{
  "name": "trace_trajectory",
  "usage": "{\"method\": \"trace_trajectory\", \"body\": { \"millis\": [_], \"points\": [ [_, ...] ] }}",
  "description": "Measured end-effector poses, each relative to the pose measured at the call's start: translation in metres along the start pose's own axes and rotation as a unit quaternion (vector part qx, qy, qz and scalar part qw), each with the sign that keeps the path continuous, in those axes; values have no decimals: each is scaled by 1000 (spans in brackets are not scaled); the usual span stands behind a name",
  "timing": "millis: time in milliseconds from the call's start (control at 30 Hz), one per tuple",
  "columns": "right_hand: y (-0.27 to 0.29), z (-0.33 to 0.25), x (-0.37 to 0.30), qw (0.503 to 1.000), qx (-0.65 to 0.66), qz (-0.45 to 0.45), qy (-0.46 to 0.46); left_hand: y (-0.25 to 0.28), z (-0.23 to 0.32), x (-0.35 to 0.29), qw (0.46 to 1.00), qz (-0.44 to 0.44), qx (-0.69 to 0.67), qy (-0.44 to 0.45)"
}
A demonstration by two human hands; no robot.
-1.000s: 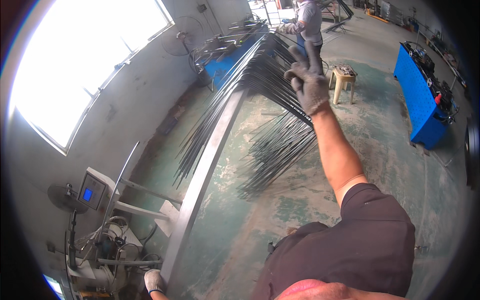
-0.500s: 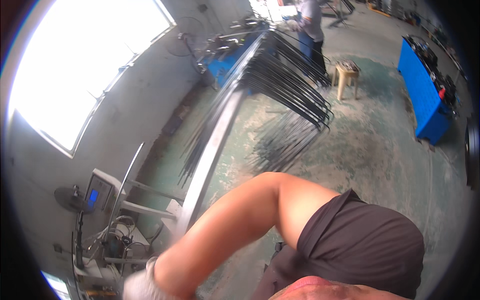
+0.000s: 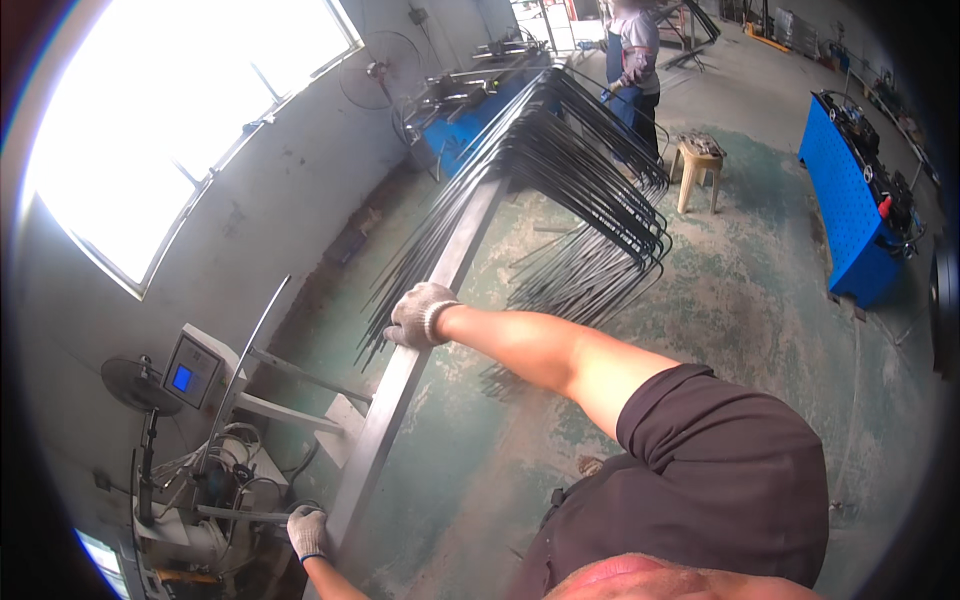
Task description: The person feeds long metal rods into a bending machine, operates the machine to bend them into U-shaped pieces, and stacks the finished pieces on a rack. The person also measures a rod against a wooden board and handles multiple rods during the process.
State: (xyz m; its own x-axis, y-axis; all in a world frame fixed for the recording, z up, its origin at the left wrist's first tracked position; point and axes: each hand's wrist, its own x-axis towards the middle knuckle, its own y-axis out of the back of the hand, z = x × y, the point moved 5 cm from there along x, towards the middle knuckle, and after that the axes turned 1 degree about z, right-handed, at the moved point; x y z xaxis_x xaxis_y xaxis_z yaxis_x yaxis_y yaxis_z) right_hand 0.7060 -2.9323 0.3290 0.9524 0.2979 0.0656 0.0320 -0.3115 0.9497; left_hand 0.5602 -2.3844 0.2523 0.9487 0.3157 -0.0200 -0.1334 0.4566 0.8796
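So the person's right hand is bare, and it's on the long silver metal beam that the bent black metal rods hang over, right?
Not bare: the right hand wears a whitish-grey knitted glove, as the head view shows. It is on the long silver metal beam that the bent black metal rods hang over.

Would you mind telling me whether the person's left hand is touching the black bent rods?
Apart. The head view shows a wide gap between the left hand and the black bent rods, with a white plate visible between.
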Motion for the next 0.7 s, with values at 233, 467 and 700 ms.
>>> {"method": "trace_trajectory", "body": {
  "millis": [233, 467, 700],
  "points": [
    [2, -3, -7, 1000, 12, 5, 9, 5, -2, -8, 999, 19, -30, 2],
    [-4, 3, -5, 1000, 6, 7, 5, 3, -5, -4, 999, 32, 10, 12],
    [-7, -3, -6, 1000, 5, 3, 14, 10, -9, -7, 998, 58, 22, -10]
  ]
}}
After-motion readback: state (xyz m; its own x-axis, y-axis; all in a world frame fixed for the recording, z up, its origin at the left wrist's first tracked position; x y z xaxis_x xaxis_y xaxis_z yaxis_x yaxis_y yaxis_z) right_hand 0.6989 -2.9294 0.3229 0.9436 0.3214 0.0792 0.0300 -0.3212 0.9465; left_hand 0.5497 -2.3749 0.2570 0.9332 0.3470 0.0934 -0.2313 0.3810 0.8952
